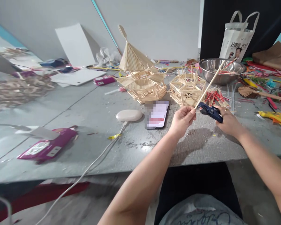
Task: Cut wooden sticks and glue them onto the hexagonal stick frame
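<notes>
My left hand [184, 118] is closed round the lower end of a long pale wooden stick [210, 83], which slants up to the right. In my right hand [228, 122] are dark blue hand cutters [210, 112], their head close to the stick's lower end; I cannot tell whether the blades touch it. Just behind my hands sits an open stick-built frame [187, 89]. Left of that stands a taller stick-built model [140, 72] with a pointed roof. A bundle of red-and-white wrapped sticks [216, 97] lies behind the cutters.
A steel bowl [221, 73] with sticks stands at the back right, a white bag [236, 40] behind it. The yellow glue gun [275, 119] lies far right. A phone [158, 115], white oval device [129, 115] with its cable, and purple power strip [49, 143] lie leftward.
</notes>
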A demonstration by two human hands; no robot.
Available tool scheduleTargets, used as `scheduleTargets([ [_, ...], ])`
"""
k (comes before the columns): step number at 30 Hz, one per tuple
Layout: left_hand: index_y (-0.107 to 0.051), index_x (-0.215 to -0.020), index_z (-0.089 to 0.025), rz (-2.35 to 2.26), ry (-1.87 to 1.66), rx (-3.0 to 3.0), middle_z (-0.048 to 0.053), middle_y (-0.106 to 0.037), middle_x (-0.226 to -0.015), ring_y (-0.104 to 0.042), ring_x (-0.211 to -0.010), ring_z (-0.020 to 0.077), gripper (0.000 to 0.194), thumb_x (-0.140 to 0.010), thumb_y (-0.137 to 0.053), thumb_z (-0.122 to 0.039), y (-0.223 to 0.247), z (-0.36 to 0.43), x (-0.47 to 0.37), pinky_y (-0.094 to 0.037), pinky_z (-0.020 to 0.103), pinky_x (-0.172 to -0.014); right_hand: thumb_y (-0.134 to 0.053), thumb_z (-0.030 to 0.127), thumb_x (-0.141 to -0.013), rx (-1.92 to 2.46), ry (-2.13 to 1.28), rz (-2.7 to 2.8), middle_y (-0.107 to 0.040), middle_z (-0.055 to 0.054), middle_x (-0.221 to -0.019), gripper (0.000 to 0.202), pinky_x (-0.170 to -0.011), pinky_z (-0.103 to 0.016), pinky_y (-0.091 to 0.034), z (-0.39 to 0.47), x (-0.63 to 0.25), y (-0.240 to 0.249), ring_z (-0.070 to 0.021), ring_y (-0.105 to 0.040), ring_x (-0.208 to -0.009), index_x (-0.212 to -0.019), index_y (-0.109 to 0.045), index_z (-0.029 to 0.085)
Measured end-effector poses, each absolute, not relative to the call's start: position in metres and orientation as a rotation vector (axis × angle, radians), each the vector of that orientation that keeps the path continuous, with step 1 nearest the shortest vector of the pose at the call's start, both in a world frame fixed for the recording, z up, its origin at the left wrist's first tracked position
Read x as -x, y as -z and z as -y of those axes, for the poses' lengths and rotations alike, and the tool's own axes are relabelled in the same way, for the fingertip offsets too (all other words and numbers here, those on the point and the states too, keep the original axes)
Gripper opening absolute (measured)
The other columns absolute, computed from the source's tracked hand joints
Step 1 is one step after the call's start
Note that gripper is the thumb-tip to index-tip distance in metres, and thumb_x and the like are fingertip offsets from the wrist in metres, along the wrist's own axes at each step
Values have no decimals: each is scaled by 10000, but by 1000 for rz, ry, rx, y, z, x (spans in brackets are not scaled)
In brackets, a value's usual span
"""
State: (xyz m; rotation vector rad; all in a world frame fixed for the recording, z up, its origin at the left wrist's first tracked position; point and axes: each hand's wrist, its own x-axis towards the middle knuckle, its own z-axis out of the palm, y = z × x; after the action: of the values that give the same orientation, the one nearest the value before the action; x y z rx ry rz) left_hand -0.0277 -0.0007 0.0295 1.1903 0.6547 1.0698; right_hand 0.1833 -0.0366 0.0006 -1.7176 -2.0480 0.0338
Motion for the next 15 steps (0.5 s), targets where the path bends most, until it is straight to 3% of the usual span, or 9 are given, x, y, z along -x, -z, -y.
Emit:
scheduleTargets([
  [6, -484, -665, -151, -618, -1045, -1246, -60, -499, -484, -295, -359, 2, 397, -627, -706, -478, -27, 3, 23, -170, 171, -365, -467, 200, -711, 1707, -97, 2049, -515, -126, -1217, 590, -975, -425, -370, 40, -178, -4, -269, -467, -1144, -1293, -364, 188],
  [15, -492, -690, -147, -603, -993, -1222, -44, -551, -488, -326, -325, 7, 417, -603, -723, -483, -25, 4, 20, -182, 175, -342, -487, 185, -678, 1725, -72, 2085, -552, -149, -1183, 623, -935, -408, -393, 41, -169, -6, -276, -484, -1132, -1292, -400, 129],
])
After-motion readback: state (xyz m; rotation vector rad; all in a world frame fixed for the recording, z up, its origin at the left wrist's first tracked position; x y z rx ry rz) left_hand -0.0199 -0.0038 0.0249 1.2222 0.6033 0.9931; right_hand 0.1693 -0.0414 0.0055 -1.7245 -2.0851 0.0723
